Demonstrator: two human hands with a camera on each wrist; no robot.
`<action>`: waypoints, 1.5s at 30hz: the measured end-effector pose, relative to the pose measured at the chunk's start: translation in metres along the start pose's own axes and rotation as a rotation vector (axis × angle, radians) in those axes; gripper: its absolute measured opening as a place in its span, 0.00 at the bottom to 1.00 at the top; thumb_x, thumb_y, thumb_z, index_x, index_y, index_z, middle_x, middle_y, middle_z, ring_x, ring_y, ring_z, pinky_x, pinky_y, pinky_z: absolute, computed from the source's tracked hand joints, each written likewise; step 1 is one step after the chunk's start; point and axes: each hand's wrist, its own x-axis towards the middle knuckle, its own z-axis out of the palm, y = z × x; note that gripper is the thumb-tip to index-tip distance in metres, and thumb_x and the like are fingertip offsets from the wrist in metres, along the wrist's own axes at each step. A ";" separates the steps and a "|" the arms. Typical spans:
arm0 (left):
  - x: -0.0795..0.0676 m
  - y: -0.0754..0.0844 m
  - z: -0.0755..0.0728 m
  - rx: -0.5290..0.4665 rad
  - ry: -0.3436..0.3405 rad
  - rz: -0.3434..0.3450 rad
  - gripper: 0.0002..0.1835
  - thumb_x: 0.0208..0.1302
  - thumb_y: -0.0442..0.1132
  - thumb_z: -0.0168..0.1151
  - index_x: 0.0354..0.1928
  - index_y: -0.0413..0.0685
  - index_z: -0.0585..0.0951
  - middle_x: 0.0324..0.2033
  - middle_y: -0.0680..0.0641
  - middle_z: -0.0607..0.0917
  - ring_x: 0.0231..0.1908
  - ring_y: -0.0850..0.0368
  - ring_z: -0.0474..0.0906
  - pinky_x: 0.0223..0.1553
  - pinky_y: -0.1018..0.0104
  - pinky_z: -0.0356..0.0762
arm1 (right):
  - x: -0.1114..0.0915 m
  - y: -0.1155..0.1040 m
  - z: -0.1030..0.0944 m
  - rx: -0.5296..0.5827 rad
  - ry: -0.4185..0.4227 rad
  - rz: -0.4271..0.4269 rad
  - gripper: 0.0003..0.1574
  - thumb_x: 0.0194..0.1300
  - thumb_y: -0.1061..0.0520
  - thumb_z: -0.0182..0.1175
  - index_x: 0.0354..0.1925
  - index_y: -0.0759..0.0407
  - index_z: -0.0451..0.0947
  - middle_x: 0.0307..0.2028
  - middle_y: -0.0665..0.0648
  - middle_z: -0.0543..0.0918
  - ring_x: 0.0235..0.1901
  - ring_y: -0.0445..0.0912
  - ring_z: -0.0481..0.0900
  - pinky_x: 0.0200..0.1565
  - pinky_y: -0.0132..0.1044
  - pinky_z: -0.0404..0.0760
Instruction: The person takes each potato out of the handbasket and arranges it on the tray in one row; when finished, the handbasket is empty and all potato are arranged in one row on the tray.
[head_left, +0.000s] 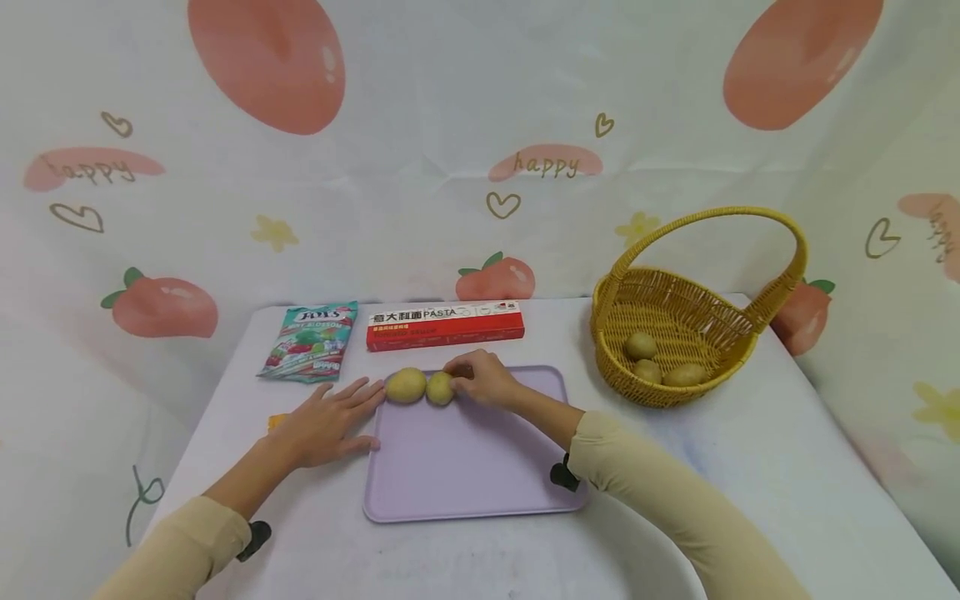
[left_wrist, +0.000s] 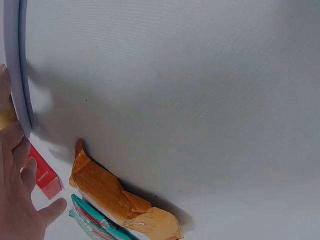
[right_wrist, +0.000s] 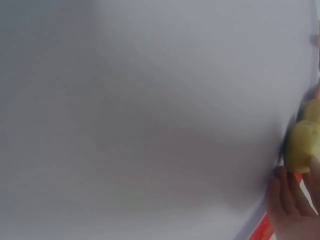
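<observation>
Two yellowish potatoes lie side by side along the back left of a lilac tray [head_left: 465, 467]. My right hand [head_left: 486, 379] pinches the right-hand potato [head_left: 440, 388], also seen as a potato [right_wrist: 301, 146] at the right edge of the right wrist view. The larger left-hand potato [head_left: 406, 385] sits in the tray's back left corner. My left hand [head_left: 330, 423] is spread with straight fingers at the tray's left rim, its fingertips close to that potato; whether they touch it I cannot tell.
A wicker basket [head_left: 660, 396] with several potatoes stands at the right. Behind the tray lies a red pasta box [head_left: 446, 327]. A green candy bag [head_left: 311, 343] lies at the back left, and an orange packet [left_wrist: 107, 192] is beside my left hand.
</observation>
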 end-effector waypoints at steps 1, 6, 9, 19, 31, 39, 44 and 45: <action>0.000 0.000 0.000 0.002 0.002 0.001 0.43 0.66 0.65 0.57 0.74 0.47 0.65 0.72 0.43 0.66 0.72 0.39 0.58 0.63 0.27 0.59 | -0.001 -0.001 -0.001 -0.001 -0.007 -0.005 0.16 0.65 0.67 0.64 0.52 0.65 0.83 0.46 0.57 0.87 0.50 0.48 0.82 0.56 0.40 0.79; 0.001 0.002 0.000 0.011 0.014 0.012 0.42 0.66 0.64 0.58 0.74 0.47 0.65 0.72 0.43 0.67 0.72 0.39 0.59 0.63 0.28 0.59 | -0.010 -0.012 -0.018 0.011 -0.075 -0.044 0.19 0.64 0.68 0.63 0.54 0.65 0.82 0.50 0.59 0.86 0.48 0.50 0.85 0.50 0.37 0.83; 0.000 0.002 0.001 0.017 0.016 0.012 0.42 0.66 0.64 0.58 0.74 0.46 0.65 0.72 0.43 0.66 0.72 0.40 0.59 0.63 0.28 0.60 | -0.020 -0.019 -0.039 0.011 -0.134 -0.098 0.21 0.64 0.67 0.64 0.56 0.66 0.81 0.53 0.62 0.84 0.47 0.51 0.86 0.49 0.36 0.84; 0.000 0.001 0.004 0.037 0.033 0.012 0.43 0.65 0.65 0.58 0.74 0.46 0.66 0.72 0.42 0.67 0.72 0.40 0.59 0.62 0.28 0.60 | -0.071 -0.025 -0.146 -0.035 -0.413 -0.050 0.29 0.65 0.61 0.66 0.63 0.63 0.75 0.60 0.62 0.79 0.54 0.52 0.83 0.53 0.41 0.82; 0.000 0.002 0.003 0.041 0.036 0.011 0.42 0.65 0.64 0.59 0.74 0.46 0.66 0.72 0.42 0.67 0.72 0.40 0.60 0.62 0.28 0.61 | -0.119 0.032 -0.258 -0.041 -0.449 0.127 0.41 0.65 0.56 0.68 0.70 0.70 0.64 0.69 0.71 0.67 0.64 0.68 0.70 0.62 0.49 0.74; 0.000 0.002 0.005 0.039 0.042 0.019 0.42 0.65 0.64 0.59 0.74 0.46 0.66 0.72 0.42 0.67 0.72 0.40 0.60 0.62 0.28 0.61 | -0.137 0.067 -0.294 -0.091 -0.464 0.303 0.39 0.67 0.51 0.65 0.69 0.65 0.68 0.69 0.65 0.69 0.72 0.64 0.57 0.68 0.61 0.60; -0.001 0.001 0.003 0.031 0.042 0.015 0.42 0.66 0.64 0.58 0.74 0.46 0.66 0.72 0.42 0.67 0.72 0.40 0.60 0.63 0.28 0.60 | -0.142 0.082 -0.303 -0.023 -0.517 0.377 0.38 0.69 0.54 0.63 0.70 0.69 0.65 0.71 0.69 0.64 0.73 0.66 0.54 0.65 0.57 0.69; -0.001 0.001 0.003 0.031 0.044 0.017 0.42 0.66 0.64 0.58 0.74 0.46 0.66 0.72 0.42 0.67 0.72 0.40 0.60 0.62 0.28 0.60 | -0.142 0.084 -0.303 0.005 -0.528 0.392 0.38 0.70 0.55 0.62 0.70 0.70 0.63 0.72 0.70 0.62 0.73 0.67 0.53 0.64 0.56 0.70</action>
